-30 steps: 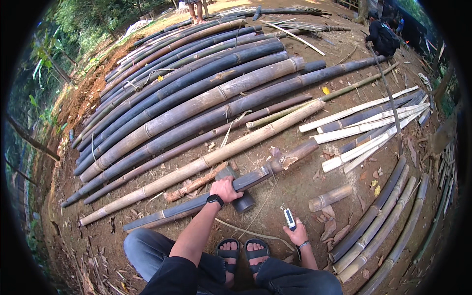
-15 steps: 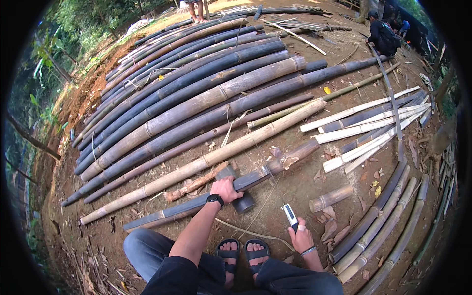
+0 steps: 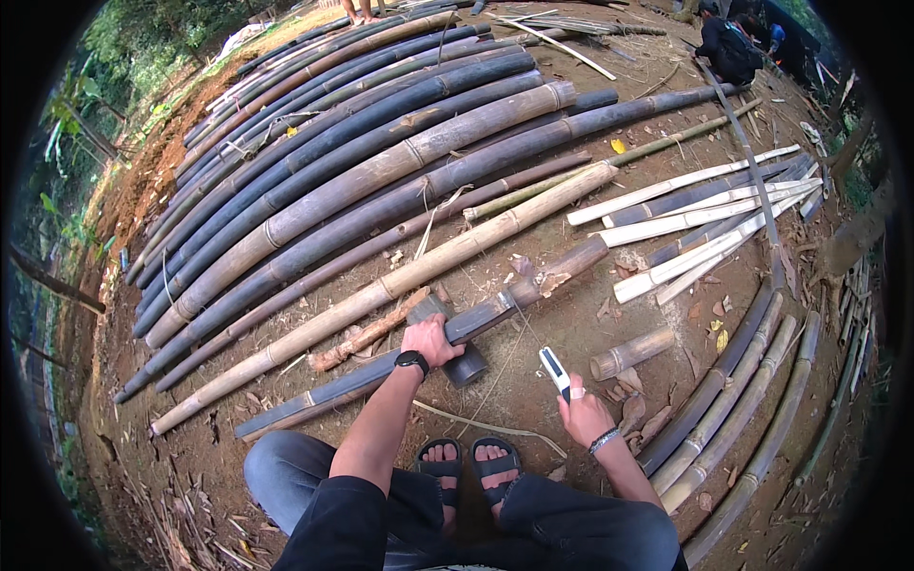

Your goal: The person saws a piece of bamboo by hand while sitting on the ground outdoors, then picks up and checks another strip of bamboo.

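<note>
My left hand (image 3: 428, 341), with a black watch at the wrist, is closed round a split-looking dark bamboo pole (image 3: 481, 321). That pole lies slantwise, resting across a short thick dark bamboo piece (image 3: 464, 365) under my hand. Lower right, my right hand (image 3: 584, 415) is wrapped round the dark handle of a tool with a flat white end and a dark stripe (image 3: 552, 369); its exact kind I cannot make out. The tool points up and left, apart from the pole. Beyond its tip, a thin line runs toward a ring-like mark on the pole.
A large row of bamboo poles (image 3: 381, 162) fills the far left. Pale split strips (image 3: 705, 224) and curved poles (image 3: 728, 419) lie at right, near a short bamboo length (image 3: 632, 353). A person in dark clothes (image 3: 729, 52) crouches far right. My sandalled feet stand below.
My right hand and the tool have moved up and slightly left, closer to the pole. My left hand keeps its hold. The whole view has shifted a little.
</note>
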{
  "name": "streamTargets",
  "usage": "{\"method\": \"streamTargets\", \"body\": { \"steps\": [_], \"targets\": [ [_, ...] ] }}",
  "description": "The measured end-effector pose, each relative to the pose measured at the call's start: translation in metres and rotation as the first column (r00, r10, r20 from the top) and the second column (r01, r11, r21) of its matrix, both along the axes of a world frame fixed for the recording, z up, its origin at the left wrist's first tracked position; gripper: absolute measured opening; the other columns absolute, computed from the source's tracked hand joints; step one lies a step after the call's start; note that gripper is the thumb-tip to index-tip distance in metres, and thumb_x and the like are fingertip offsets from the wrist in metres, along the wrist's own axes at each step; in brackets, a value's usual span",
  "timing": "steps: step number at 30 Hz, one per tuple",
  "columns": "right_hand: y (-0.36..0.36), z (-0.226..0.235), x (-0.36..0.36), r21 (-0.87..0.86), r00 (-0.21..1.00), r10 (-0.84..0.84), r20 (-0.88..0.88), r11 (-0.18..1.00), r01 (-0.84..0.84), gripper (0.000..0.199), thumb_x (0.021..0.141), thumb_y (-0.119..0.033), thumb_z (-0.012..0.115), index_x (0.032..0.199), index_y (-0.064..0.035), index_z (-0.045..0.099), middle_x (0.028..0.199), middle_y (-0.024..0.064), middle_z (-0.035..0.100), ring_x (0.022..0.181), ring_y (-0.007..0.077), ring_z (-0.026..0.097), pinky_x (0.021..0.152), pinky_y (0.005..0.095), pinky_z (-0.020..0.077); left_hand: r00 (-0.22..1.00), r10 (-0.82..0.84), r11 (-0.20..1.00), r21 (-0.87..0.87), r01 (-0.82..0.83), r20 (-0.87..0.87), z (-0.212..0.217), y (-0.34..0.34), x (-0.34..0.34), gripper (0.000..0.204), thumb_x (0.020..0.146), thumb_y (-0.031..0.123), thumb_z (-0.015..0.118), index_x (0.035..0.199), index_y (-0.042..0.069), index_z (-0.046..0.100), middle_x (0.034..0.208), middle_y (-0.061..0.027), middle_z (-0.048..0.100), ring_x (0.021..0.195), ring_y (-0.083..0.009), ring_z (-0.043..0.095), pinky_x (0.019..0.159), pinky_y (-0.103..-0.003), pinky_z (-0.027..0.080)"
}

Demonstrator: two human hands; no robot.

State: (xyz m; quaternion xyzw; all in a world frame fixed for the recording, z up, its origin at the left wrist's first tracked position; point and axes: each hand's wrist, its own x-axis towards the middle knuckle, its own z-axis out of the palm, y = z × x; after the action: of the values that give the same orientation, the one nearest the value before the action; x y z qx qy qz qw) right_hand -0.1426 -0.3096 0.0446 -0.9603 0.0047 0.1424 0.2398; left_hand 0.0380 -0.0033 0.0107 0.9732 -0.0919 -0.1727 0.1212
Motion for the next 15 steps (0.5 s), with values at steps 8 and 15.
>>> {"method": "streamTargets", "body": {
  "steps": [8, 15],
  "targets": [
    [0.011, 0.012, -0.002, -0.001, 1.000, -0.016, 0.001, 1.000, 0.016, 0.047, 0.097, -0.022, 0.057, 0.131, -0.0019, 0.032, 0.069, 0.0310, 0.063, 0.067, 0.0531, 0.062, 0.060, 0.0626, 0.0485, 0.998, -0.009, 1.000, 0.025, 0.010, -0.057, -0.001, 0.002, 0.002, 0.073, 0.070, 0.053, 0.077, 0.122, 0.004, 0.062, 0.120, -0.0184, 0.068, 0.105, -0.0327, 0.069, 0.092, -0.041, 0.054],
    [0.011, 0.010, -0.011, 0.043, 0.999, -0.046, -0.013, 0.998, 0.047, 0.048, 0.096, -0.021, 0.058, 0.131, -0.0013, 0.031, 0.073, 0.0326, 0.063, 0.070, 0.0536, 0.062, 0.063, 0.0631, 0.0483, 1.000, 0.014, 1.000, 0.012, -0.014, -0.001, -0.008, 0.002, 0.001, 0.074, 0.067, 0.054, 0.076, 0.120, 0.003, 0.063, 0.115, -0.0185, 0.070, 0.103, -0.0339, 0.069, 0.090, -0.042, 0.055]
  ]
}}
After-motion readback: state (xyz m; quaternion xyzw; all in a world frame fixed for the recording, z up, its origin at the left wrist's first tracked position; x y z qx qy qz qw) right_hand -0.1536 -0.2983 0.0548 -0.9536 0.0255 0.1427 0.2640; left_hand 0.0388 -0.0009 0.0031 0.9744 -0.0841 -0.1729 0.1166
